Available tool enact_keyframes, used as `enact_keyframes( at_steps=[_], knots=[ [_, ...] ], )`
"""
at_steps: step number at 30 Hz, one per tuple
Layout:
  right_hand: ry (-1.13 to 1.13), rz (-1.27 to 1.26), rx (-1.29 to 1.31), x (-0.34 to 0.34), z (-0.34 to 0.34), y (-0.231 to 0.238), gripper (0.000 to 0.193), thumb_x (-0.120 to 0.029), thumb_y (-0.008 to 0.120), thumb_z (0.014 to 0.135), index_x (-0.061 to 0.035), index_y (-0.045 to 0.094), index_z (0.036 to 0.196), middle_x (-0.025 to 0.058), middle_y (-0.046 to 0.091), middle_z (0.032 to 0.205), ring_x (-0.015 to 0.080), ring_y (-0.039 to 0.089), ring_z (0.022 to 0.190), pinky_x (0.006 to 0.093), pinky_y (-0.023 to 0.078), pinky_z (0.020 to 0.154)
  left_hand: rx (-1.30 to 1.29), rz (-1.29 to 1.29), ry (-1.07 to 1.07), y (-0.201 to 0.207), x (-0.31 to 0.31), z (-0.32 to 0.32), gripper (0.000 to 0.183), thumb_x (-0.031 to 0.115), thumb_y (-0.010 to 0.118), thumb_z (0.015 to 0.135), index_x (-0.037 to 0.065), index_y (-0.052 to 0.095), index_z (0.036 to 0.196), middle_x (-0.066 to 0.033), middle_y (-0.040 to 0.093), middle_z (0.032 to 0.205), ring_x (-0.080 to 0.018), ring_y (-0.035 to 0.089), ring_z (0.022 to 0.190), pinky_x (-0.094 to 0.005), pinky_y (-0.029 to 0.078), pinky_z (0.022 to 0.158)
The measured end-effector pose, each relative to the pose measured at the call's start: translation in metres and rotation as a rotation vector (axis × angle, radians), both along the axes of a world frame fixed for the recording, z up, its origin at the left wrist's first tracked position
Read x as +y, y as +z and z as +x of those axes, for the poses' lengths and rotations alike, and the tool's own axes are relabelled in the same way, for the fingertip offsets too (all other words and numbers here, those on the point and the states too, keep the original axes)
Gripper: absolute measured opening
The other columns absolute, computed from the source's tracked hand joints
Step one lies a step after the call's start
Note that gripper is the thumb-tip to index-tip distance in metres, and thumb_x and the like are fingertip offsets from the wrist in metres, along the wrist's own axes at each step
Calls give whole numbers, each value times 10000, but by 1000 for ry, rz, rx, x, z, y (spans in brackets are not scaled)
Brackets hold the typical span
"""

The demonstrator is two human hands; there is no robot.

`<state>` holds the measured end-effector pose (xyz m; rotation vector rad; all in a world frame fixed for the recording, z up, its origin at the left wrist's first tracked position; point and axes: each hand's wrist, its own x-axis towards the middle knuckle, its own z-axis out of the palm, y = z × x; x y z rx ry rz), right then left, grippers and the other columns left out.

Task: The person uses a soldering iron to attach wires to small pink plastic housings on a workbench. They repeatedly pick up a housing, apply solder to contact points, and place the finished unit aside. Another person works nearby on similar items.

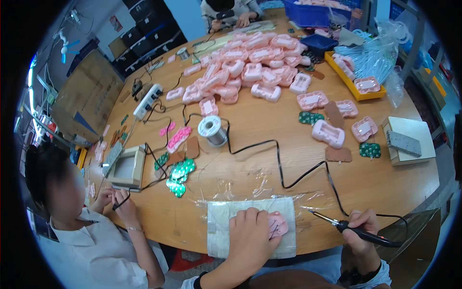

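Observation:
My right hand (362, 236) is closed round the black handle of a soldering iron (342, 225), whose metal tip points left, toward the pad but apart from it. On a whitish work pad (219, 241) at the table's near edge, my left hand (249, 237) grips a small pink plastic shell (278, 224) from its left side. Thin dark wires show inside the shell; part of it is hidden under my fingers. The iron's black cord (279, 166) winds across the table. Beyond the pad stands a spool of solder wire (211, 131).
A big heap of pink shells (255, 58) covers the far middle. Green circuit boards (180, 171) lie left of centre. At right are a yellow tray (361, 91) and a white box (417, 139) with a grey block. One co-worker (91, 231) sits at left, another (231, 14) opposite.

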<state>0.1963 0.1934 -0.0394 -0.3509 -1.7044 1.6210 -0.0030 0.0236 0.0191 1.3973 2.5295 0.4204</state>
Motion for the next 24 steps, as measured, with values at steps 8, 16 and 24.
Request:
enact_keyframes(
  at_steps=[8, 16, 24],
  knots=[
    [-40, -6, 19, 7, 7, 4, 259, 2, 695, 748, -39, 478, 883, 70, 528, 702, 113, 459, 589, 259, 362, 547, -73, 617, -66, 63, 82, -65, 499, 335, 782, 736, -23, 614, 1042, -139, 564, 884, -278, 560, 831, -371, 461, 727],
    [-73, -38, -48, 9, 5, 2, 275, -41, 718, 747, -44, 466, 857, 56, 483, 625, 122, 424, 552, 274, 338, 515, 411, 444, -90, 11, 204, -189, 202, 137, 695, 762, 89, 713, 958, -170, 590, 965, -309, 556, 952, -415, 461, 778],
    [-7, -59, 18, 16, -4, 4, 217, 19, 747, 746, -31, 564, 853, 54, 546, 691, 104, 473, 577, 249, 335, 532, 617, 213, -284, -71, 238, -239, 240, 126, 619, 768, 111, 678, 1000, -138, 563, 1051, -310, 531, 1014, -438, 460, 817]
  ],
)
